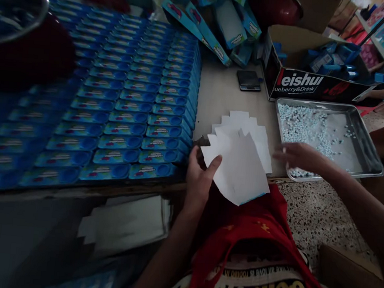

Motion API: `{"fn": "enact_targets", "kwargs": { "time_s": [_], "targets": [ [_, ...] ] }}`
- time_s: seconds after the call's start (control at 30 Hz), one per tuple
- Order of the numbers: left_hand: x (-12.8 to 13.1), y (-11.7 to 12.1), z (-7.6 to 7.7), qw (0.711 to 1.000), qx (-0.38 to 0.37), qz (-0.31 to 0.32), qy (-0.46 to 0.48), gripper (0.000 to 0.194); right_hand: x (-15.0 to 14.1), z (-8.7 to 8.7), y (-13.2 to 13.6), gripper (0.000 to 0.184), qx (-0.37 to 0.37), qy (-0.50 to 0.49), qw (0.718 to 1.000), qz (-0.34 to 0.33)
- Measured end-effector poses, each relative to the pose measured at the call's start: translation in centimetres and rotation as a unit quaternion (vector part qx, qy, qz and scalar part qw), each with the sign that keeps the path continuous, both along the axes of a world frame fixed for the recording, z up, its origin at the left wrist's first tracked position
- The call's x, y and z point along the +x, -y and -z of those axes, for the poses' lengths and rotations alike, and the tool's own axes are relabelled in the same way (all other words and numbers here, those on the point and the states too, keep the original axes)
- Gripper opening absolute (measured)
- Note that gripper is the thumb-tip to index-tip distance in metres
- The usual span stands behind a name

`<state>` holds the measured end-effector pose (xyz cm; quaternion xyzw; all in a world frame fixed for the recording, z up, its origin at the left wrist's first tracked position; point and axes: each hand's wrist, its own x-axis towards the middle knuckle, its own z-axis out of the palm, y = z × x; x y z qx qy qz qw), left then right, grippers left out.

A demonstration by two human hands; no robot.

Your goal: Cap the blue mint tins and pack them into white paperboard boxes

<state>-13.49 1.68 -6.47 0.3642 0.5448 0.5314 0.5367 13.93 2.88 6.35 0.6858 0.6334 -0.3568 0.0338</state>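
My left hand [201, 176] grips a white die-cut card sheet [240, 166] by its left edge, thumb on top. The sheet is tilted, with stepped corners and a strip of blue at its near edge. Behind and partly under it, another white notched sheet [261, 143] lies on the table. My right hand [298, 157] is to the right of the sheets, over the near left edge of a metal tray [368, 148]. It is blurred, and I cannot make out its fingers. Small pale blue and white pellets [301, 126] are spread in the tray.
Rows of blue packs [114, 106] cover the left of the table [217, 88]. A dark red pot [25, 48] stands over them. Behind are a small scale [248, 81], blue boxes [226, 23] and a printed carton [298, 84]. More card sheets [127, 223] lie below the table edge.
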Motion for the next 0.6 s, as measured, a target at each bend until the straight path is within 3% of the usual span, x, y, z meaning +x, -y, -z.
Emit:
{"fn": "enact_targets", "kwargs": {
  "time_s": [0.07,0.13,0.27,0.33,0.4,0.47,0.6],
  "targets": [
    [-0.1,-1.6,-0.1,0.999,-0.041,0.032,0.017,0.073,-1.7,2.1,-3.3,0.062,0.073,-0.008,0.997,0.022],
    [-0.2,-2.8,-0.1,0.994,-0.078,0.069,0.033,0.072,-3.7,5.1,-5.6,0.066,0.099,-0.039,0.993,0.046],
    [0.4,-4.0,0.3,0.992,-0.055,0.105,-0.034,0.073,-6.1,9.8,-5.9,0.062,0.118,-0.136,0.976,0.125],
    [0.9,-4.0,0.6,0.986,0.012,0.132,-0.102,0.071,-6.3,10.4,-4.6,0.065,0.160,-0.140,0.969,0.126],
    [1.4,-3.6,0.8,0.969,0.075,0.166,-0.167,0.066,-6.5,10.0,-3.1,0.064,0.192,-0.099,0.973,0.085],
    [1.8,-3.0,1.1,0.956,0.092,0.183,-0.211,0.057,-6.9,9.2,-1.5,0.064,0.196,-0.055,0.979,0.031],
    [2.5,-1.9,1.4,0.971,0.075,0.160,-0.163,0.041,-7.0,8.3,0.6,0.058,0.222,-0.040,0.974,-0.010]
  ]
}}
